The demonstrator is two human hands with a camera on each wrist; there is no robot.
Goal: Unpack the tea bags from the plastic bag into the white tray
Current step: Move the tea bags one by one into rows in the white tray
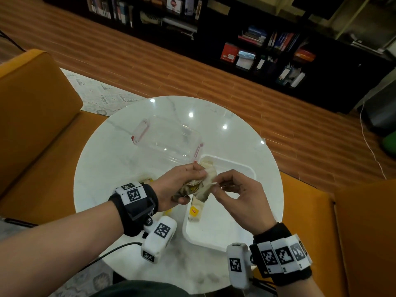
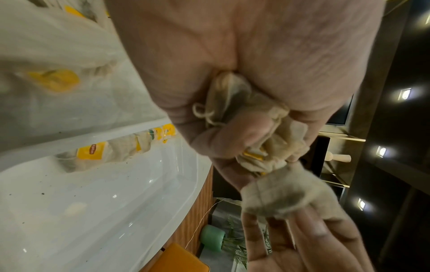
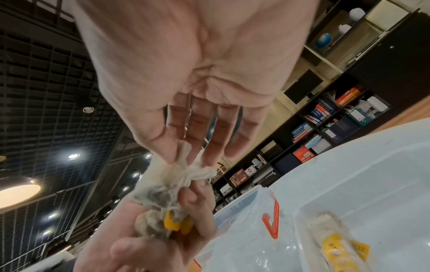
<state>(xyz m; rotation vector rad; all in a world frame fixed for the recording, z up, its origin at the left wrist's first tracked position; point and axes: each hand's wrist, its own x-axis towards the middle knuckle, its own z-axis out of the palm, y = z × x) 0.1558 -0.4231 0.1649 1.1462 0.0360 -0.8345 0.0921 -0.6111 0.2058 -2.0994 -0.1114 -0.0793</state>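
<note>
Over the near-left edge of the white tray [image 1: 236,166], my left hand [image 1: 192,184] grips a crumpled bunch of tea bags [image 2: 270,132] with yellow tags. With thumb and forefinger, my right hand [image 1: 215,183] pinches one tea bag [image 3: 172,176] at the top of that bunch. The left wrist view shows this bag [image 2: 284,198] spread over the right fingers [image 2: 309,237]. A tea bag with a yellow tag [image 1: 195,212] lies in the tray, and another [image 1: 206,163] lies in its far corner. Left of my left hand, the plastic bag [image 2: 46,51] rests on the table.
A clear lidded container with red clips [image 1: 169,140] stands on the round white marble table [image 1: 111,159], just beyond the tray. Orange seats [image 1: 32,116] ring the table on the left and right. Dark bookshelves [image 1: 267,46] line the far wall.
</note>
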